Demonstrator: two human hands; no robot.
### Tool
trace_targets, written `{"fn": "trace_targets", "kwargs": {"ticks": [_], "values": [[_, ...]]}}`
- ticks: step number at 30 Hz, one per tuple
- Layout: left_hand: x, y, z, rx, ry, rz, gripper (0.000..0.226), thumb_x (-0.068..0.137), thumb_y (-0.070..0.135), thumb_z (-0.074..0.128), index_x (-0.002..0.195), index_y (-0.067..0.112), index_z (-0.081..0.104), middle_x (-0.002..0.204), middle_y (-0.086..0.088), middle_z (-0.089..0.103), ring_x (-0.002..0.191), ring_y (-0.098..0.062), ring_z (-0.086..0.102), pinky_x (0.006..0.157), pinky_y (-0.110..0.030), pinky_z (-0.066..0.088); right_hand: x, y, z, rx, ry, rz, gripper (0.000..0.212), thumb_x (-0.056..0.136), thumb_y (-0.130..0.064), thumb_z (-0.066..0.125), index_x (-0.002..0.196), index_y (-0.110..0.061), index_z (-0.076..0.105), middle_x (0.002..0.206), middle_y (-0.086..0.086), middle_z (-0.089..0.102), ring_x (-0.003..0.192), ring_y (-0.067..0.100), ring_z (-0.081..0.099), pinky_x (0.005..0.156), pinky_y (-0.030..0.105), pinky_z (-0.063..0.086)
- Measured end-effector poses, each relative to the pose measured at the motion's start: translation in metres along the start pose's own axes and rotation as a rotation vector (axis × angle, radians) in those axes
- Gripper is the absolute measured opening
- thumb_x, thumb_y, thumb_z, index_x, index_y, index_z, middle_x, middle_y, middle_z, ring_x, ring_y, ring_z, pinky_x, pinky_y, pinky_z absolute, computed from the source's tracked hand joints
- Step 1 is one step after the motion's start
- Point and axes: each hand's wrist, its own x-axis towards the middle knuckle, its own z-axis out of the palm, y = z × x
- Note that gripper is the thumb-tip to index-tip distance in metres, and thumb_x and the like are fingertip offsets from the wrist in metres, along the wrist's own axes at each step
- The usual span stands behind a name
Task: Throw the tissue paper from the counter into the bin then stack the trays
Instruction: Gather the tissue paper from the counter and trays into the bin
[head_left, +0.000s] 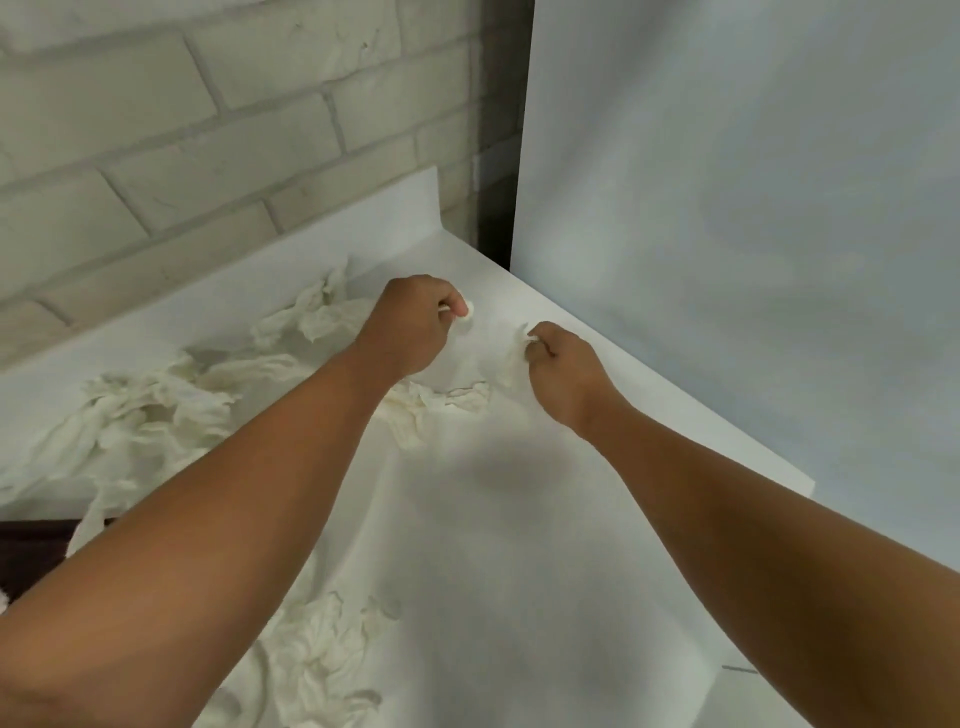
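Several crumpled white tissue papers lie on the white counter (519, 519): a long heap at the left (156, 410), a wad near the back wall (322, 317), a piece between my arms (441, 402) and a pile near the front (311, 660). My left hand (415, 327) pinches a small bit of tissue (464, 318) near the back right corner. My right hand (561, 369) grips another tissue piece (514, 353), which trails down onto the counter. No bin or trays are in view.
A pale brick wall (208, 130) runs behind the counter. A smooth white panel (727, 208) stands along the right edge, with a dark gap (498, 156) at the corner. A dark surface (31, 545) shows past the counter's left front edge.
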Motion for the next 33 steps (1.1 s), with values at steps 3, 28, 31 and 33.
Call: {"fn": "trace_targets", "kwargs": {"ticks": [3, 28, 31, 33], "values": [[-0.029, 0.021, -0.002, -0.054, 0.017, -0.011, 0.016, 0.097, 0.008, 0.056, 0.1, 0.015, 0.071, 0.104, 0.003, 0.064, 0.092, -0.01, 0.057, 0.084, -0.014, 0.04, -0.024, -0.003, -0.015, 0.136, -0.017, 0.032, 0.029, 0.097, -0.029, 0.043, 0.078, -0.008, 0.047, 0.074, -0.001, 0.05, 0.065, 0.015, 0.045, 0.059, 0.027, 0.036], [-0.243, 0.29, 0.077, -0.198, 0.037, 0.023, 0.023, 0.096, 0.012, 0.059, 0.116, 0.019, 0.069, 0.116, 0.005, 0.067, 0.101, -0.012, 0.062, 0.097, -0.026, 0.049, -0.273, 0.109, -0.217, 0.053, 0.059, -0.107, 0.03, 0.101, -0.042, 0.041, 0.099, -0.017, 0.059, 0.087, 0.006, 0.065, 0.078, 0.02, 0.059, 0.069, 0.031, 0.045], [-0.256, 0.318, 0.096, -0.19, 0.026, 0.061, 0.021, 0.096, 0.012, 0.058, 0.113, 0.018, 0.069, 0.114, 0.004, 0.067, 0.099, -0.012, 0.061, 0.093, -0.022, 0.048, -0.301, 0.129, -0.234, 0.114, 0.088, -0.065, 0.051, 0.1, -0.047, 0.038, 0.091, -0.002, 0.058, 0.08, 0.012, 0.06, 0.07, 0.015, 0.051, 0.067, 0.031, 0.041], [-0.263, 0.331, 0.109, -0.169, 0.023, 0.094, 0.019, 0.095, 0.012, 0.059, 0.109, 0.017, 0.07, 0.11, 0.004, 0.068, 0.097, -0.012, 0.062, 0.087, -0.018, 0.045, -0.316, 0.145, -0.243, 0.199, 0.109, -0.011, 0.054, 0.102, -0.045, 0.036, 0.087, 0.003, 0.055, 0.076, 0.009, 0.055, 0.069, 0.014, 0.049, 0.068, 0.03, 0.04]]}}
